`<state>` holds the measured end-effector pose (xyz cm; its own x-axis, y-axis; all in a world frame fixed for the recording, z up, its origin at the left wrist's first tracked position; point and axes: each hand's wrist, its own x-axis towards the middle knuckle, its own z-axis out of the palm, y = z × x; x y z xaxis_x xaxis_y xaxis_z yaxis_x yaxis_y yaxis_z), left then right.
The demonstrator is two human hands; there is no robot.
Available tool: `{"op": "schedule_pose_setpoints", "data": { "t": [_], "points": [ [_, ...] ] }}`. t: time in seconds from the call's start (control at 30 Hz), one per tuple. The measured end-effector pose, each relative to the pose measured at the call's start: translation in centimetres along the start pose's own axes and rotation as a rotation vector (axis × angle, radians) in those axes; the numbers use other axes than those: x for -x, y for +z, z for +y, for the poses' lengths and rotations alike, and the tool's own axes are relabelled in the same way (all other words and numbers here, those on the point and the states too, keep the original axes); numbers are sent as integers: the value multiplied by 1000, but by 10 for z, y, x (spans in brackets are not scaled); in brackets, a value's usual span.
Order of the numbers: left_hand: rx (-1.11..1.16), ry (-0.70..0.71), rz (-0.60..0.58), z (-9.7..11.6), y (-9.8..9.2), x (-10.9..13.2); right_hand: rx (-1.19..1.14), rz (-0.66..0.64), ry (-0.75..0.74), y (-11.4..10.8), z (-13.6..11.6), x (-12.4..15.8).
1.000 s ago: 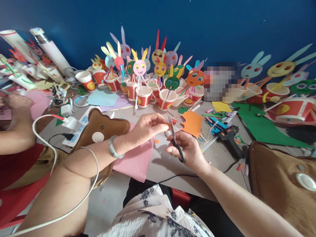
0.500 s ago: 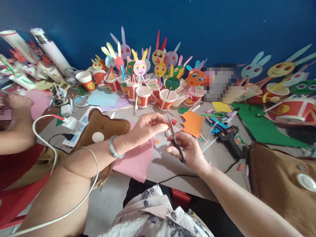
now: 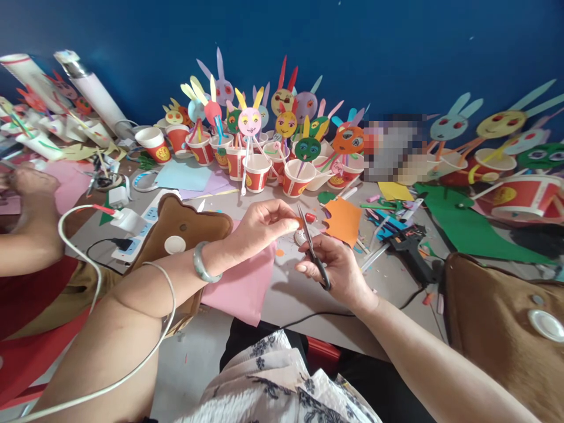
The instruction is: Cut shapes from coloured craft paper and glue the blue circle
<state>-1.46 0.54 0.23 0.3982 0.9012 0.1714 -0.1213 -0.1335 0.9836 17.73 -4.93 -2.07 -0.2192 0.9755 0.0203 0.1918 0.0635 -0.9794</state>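
Note:
Between the thumb and fingers of my left hand (image 3: 264, 226) is a small piece of orange paper (image 3: 301, 222), mostly covered by the fingertips. My right hand (image 3: 339, 270) grips a pair of scissors (image 3: 315, 255) by the black handles. Their metal blades point up and away from me, right at the orange piece; how far the blades are apart is hard to tell. Just beyond the scissors lies a larger sheet of orange paper (image 3: 343, 221) with a cut, ragged edge. A folded pink sheet (image 3: 244, 276) lies under my left forearm.
Red-and-white paper cups (image 3: 297, 179) with paper rabbit faces line the blue wall. A glue gun (image 3: 409, 252) and green paper (image 3: 471, 226) lie right. A power strip (image 3: 143, 229) and brown bear-shaped cushion (image 3: 194, 223) are left. Another person's arm (image 3: 30, 223) rests far left.
Very little differs. Both hands stay in place, and the orange piece at the blades has shifted only slightly.

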Motion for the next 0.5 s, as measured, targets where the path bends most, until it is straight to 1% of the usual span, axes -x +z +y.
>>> {"op": "schedule_pose_setpoints", "data": {
  "t": [0.1,0.2,0.27,0.3,0.37,0.5],
  "points": [
    [25,-17,3,-1,0,-1,12,65,-33,-1,2,2],
    [47,-46,10,-2,1,-2,19,194,-95,-3,6,3],
    [45,-66,11,-1,1,-3,8,227,-139,-5,7,3],
    [41,-80,14,0,2,-3,-5,213,-152,-5,8,2],
    [31,-113,26,3,3,-2,-31,131,-146,-6,7,1],
    [51,-174,35,7,5,0,-47,-27,-77,-5,7,-1]
  ]
}}
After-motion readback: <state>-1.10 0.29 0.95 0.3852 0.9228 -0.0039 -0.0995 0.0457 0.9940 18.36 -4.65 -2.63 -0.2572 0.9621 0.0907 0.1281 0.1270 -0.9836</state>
